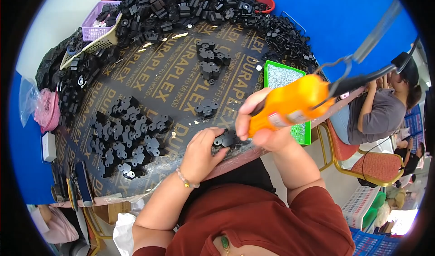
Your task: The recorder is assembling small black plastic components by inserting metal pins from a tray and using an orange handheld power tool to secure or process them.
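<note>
My right hand [250, 115] grips an orange electric screwdriver [294, 99], its black cable leading off to the upper right. The tool's front end points left and down, toward a black plastic part [224, 139] near the table's front edge. Fingers and thumb of my left hand [201, 149] are closed around that part's left side. Whether the screwdriver's tip touches it, I cannot tell. Just beyond sits another black part [207, 108]. Behind the screwdriver lies a green tray [308, 136] of small silvery screws, partly hidden by the tool and my right hand.
Rows of black parts [127, 133] stand at the left, a small cluster [210, 61] farther back. A large heap of black pieces [181, 7] covers the far side, beside a purple basket [93, 22] and a red bowl [267, 3]. A co-worker [380, 106] sits at the right.
</note>
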Demonstrator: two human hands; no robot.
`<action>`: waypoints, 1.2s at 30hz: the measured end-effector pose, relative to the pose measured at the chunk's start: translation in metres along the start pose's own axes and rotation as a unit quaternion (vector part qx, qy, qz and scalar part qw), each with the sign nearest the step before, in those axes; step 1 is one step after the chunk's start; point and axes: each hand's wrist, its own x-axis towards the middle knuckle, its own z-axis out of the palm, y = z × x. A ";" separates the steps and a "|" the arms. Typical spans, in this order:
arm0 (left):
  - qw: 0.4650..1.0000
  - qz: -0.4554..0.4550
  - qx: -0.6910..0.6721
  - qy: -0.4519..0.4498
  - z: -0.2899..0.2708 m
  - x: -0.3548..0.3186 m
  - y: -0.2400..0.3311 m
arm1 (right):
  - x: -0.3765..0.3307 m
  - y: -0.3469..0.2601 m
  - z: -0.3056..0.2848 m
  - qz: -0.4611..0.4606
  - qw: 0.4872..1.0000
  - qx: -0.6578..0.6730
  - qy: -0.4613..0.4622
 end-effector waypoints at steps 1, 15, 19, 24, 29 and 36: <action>1.000 0.001 0.007 0.013 -0.001 -0.002 0.000 | 0.001 -0.004 -0.002 0.000 0.999 0.030 0.021; 0.999 -0.030 0.023 0.021 -0.003 -0.002 0.000 | -0.023 -0.011 -0.094 -0.097 0.918 -0.248 0.294; 0.999 -0.022 0.026 0.028 -0.002 -0.002 -0.001 | -0.022 -0.007 -0.099 -0.102 0.923 -0.234 0.289; 0.999 -0.027 0.024 0.030 -0.003 -0.003 -0.002 | -0.018 -0.020 -0.081 -0.136 0.925 -0.199 0.293; 1.000 -0.010 0.016 0.004 -0.005 0.000 0.000 | -0.011 -0.027 -0.036 -0.210 0.962 -0.070 0.156; 1.000 -0.021 -0.012 -0.012 -0.007 -0.001 -0.004 | -0.003 -0.005 0.030 -0.040 0.999 0.023 0.029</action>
